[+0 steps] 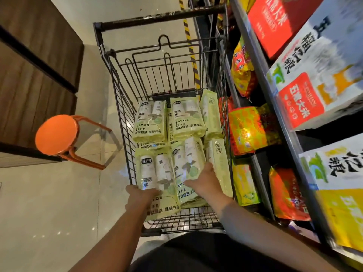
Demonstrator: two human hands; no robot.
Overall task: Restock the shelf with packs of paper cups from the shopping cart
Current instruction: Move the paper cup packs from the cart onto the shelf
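Shop aisle, pale glossy tiled floor (59, 203), dark wood-panelled wall at left.

Shopping cart (121, 107): black wire, centre of view, handle bar at far end, child-seat flap raised against the far wall. Parked just beside the shelf.

Packs of paper cups (176, 122): pale green-yellow plastic sleeves printed "SAVOR LIFE" with cup pictures. Lying flat in the cart basket, layered and overlapping, roughly two rows; more wedged on edge along the right wall. All seen in the cart.

Near-left pack (155, 173): flat, lower end toward the person.
Near-middle pack (186, 165): tilted, overlapping its left neighbour, near end lifted slightly above the basket floor.

Left hand (140, 194): reached into the cart, resting on the lower part of the near-left pack, fingers laid over the wrapper. Firm grip or mere touch: cannot tell.
Right hand (204, 181): reached in, palm down, thumb across the face of the near-middle pack, fingers over its right edge; looks clasped on it.
Hands apart, one per pack, forearms bare.

Shelf (253, 61): dark metal racking along the right, several tiers.
Rice bags (306, 99): large, white, blue and red, upper tiers.
Foil packets (247, 130): red and gold, lower tiers next to the cart.

Orange stool (55, 134): round seat, metal legs, left of the cart, well apart from it.
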